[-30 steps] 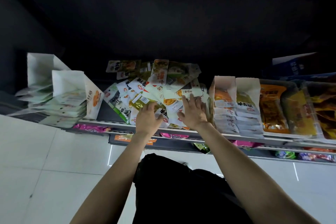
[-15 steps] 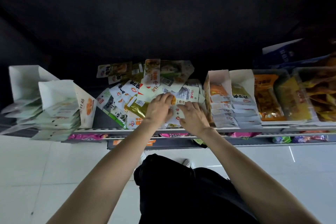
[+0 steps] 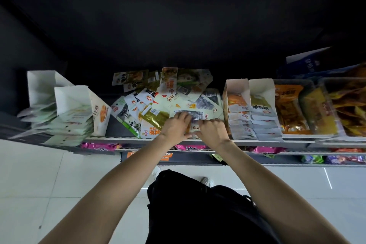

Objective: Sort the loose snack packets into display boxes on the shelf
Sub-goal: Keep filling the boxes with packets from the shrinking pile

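Right now your left hand (image 3: 175, 128) and your right hand (image 3: 212, 131) sit side by side at the front of the shelf, both with a narrow grip: fingers curled down onto the same white flat packet with grey print (image 3: 195, 116). Your left fingers (image 3: 183, 116) press on its left end, and your right fingers curl over its lower edge; whether the packet is lifted off the pile you cannot tell.

That packet lies on top of the loose heap of mixed snack packets (image 3: 164, 95), which spreads from your hands toward 12 o'clock and 10 o'clock. A shiny gold foil packet (image 3: 153, 116) lies just at 9 o'clock of your left hand.

At 3 o'clock, just beside your right hand, stand two white cardboard display boxes (image 3: 249, 89) holding rows of white packets, then clear trays of orange and yellow bags (image 3: 291, 109) farther along. At 9 o'clock, well apart from the heap, two white boxes of pale green packets (image 3: 69, 117) lean at the shelf's end.

The grey metal shelf edge (image 3: 267, 141) runs under your wrists, with pale floor tiles (image 3: 49, 180) below.
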Tool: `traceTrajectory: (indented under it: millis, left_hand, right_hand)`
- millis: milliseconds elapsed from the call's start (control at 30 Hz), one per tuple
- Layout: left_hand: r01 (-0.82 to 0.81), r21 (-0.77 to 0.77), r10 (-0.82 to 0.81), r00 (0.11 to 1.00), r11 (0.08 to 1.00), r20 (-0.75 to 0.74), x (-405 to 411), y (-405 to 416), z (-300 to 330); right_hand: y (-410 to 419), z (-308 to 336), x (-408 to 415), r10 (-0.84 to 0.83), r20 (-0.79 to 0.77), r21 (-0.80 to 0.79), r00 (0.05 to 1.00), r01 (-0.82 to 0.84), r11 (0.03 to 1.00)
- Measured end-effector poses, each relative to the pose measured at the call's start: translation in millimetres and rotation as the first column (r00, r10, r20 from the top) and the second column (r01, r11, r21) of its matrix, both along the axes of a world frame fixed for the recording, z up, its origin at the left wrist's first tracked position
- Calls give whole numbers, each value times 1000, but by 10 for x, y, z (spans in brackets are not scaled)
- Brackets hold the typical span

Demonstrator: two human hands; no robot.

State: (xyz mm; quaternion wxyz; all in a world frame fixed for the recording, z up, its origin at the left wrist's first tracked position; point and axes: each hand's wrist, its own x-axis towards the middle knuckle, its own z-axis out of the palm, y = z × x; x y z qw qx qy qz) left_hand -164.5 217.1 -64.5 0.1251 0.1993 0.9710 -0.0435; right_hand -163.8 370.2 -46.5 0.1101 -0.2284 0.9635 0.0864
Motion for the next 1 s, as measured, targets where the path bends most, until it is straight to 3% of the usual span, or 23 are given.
traceTrajectory:
  millis: [100, 167, 233, 333, 400, 500, 633, 767, 867, 933, 1000]
  left_hand:
    - [126, -91, -125, 992, 988, 15, 0, -34, 70]
    - [177, -42, -177, 984, 983, -2, 46, -80, 111]
    - [166, 32, -164, 984, 986, -77, 143, -167, 172]
    - [13, 314, 75, 961, 949, -265, 295, -329, 375]
    - [-62, 480, 245, 912, 875, -329, 363, -462, 550]
    - [-89, 544, 324, 877, 835, -355, 471, -750, 851]
    - [-131, 663, 351, 913, 737, -209, 694, -1286, 1224]
    - [-260, 759, 461, 885, 597, -59, 907, -1911, 1445]
    - [-284, 850, 567, 824, 444, -21, 978, -2363, 1543]
    - [-230, 882, 637, 764, 411, -97, 964, -2636, 1561]
    - [-225, 907, 729, 674, 356, -119, 939, -2892, 1542]
  right_hand:
    - [78, 61, 56, -26, -118, -116, 993, 12, 993]
    - [151, 35, 99, -116, -63, -347, 991, 87, 934]
    - [205, 57, 139, -200, 8, -624, 980, 161, 765]
    - [193, 234, 197, -186, 156, -865, 970, 225, 448]
    - [132, 416, 205, -124, 198, -903, 972, 230, 362]
    - [-93, 757, 157, -47, 346, -873, 937, 340, 350]
    - [-555, 1039, 73, 43, 349, -843, 936, 294, 450]
    - [-1198, 1124, 146, 162, 440, -839, 883, 340, 424]
    - [-1731, 1192, 245, 123, 255, -899, 959, 188, 395]
    - [-2040, 1246, 281, 45, 80, -949, 996, 62, 308]
    - [-2293, 1296, 267, -41, 20, -974, 999, 29, 225]
